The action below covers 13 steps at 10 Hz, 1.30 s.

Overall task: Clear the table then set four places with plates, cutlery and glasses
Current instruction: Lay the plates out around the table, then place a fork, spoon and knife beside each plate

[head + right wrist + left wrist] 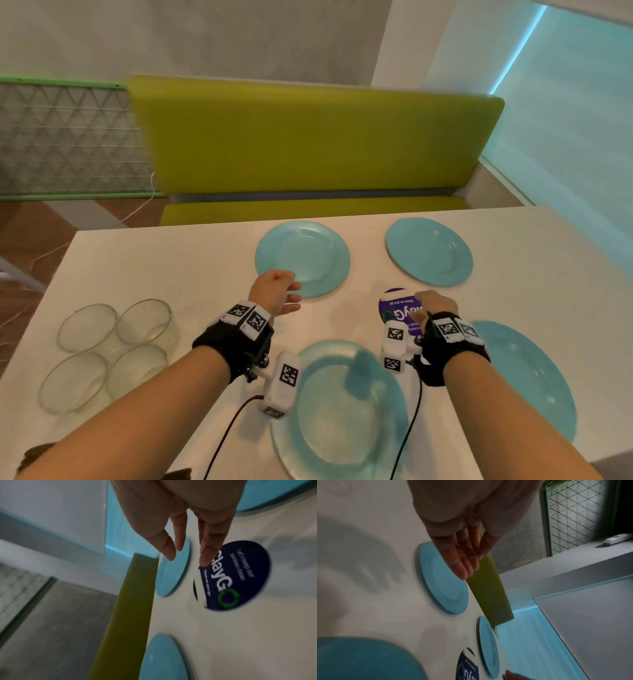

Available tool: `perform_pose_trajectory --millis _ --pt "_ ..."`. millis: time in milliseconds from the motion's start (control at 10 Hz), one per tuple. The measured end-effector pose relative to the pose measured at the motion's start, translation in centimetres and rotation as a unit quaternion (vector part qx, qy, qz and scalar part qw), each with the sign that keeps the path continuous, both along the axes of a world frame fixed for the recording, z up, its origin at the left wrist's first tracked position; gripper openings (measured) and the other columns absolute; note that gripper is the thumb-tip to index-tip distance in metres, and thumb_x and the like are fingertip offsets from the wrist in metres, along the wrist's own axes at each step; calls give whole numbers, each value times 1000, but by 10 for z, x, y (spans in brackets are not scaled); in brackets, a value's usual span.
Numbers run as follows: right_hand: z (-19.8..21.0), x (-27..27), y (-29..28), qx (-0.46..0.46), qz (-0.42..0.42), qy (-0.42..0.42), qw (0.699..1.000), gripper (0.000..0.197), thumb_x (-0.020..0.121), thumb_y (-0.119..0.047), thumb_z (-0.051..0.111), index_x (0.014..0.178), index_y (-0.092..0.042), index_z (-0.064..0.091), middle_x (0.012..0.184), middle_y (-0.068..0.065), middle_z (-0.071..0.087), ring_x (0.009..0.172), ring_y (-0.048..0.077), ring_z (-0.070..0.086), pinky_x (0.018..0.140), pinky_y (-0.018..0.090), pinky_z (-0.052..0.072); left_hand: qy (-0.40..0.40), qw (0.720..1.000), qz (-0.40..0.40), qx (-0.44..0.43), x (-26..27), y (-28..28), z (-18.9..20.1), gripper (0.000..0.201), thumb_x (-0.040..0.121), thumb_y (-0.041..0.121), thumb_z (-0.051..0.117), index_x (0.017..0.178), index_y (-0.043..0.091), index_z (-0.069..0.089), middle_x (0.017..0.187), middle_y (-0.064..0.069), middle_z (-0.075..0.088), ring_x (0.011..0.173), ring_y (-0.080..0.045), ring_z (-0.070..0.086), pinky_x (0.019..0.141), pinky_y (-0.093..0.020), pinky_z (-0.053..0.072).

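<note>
Both hands hang above the middle of the bench [171, 260] and hold nothing. The left hand [275, 291] has relaxed, nearly straight fingers at the near rim of the far-left plate [303, 257]. The right hand [435, 305] has spread, straight fingers over a round dark sticker [397, 310] on the bench top.

Plate status: four blue plates are laid out, two far and two near: the far-right plate [430, 251], the near-left plate [337, 411] and the near-right plate [524, 380] complete the set. This step appears done.

Glass status: four clear glasses [109, 349] stand grouped at the left of the bench, not yet distributed.

Cutlery status: none in view. Judged remaining: place glasses, fetch and lay cutlery.
</note>
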State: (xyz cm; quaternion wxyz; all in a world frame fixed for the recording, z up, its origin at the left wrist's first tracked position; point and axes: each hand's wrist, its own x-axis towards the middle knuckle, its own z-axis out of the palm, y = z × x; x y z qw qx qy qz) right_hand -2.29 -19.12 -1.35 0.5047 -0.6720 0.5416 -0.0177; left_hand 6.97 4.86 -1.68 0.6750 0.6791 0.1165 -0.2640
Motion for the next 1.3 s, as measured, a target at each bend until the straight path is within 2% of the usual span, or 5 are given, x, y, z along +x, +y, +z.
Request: perform_pose_trajectory --millis 200,300,500,600,1300 --pt "-16 -31 92 61 -21 -109 992 44 92 -8 49 134 2 44 137 18 48 101 27 56 55 18 52 -41 994 -91 46 -59 82 7 6 95 15 48 94 10 51 77 -2 57 58 -14 52 51 -23 49" --pt "-18 -40 141 73 35 -94 992 41 92 -5 49 131 4 47 105 13 58 82 23 52 66 29 49 -84 968 -179 158 -83 129 -2 9 93 18 49 86 16 54 81 -1 60 64 -16 56 59 -25 49" --pt "-23 -51 226 48 128 -67 988 24 91 -6 51 70 -15 58 94 13 54 66 21 50 69 38 51 -165 714 -379 565 -109 221 -23 35 92 28 48 122 10 55 124 -5 59 114 -23 57 92 -31 46" --pt "-28 -58 245 24 157 -69 985 15 90 -6 50 95 -11 63 96 11 55 82 25 52 63 33 52 -162 684 -360 614 -113 254 -36 36 91 24 51 125 12 51 126 -5 55 117 -22 54 97 -32 45" --pt "-33 -68 253 -3 195 -30 980 22 91 -6 50 110 -7 62 94 12 58 84 24 54 66 33 51 -155 649 -443 599 -86 294 -68 29 90 17 54 117 11 61 122 -11 58 114 -26 56 97 -31 46"
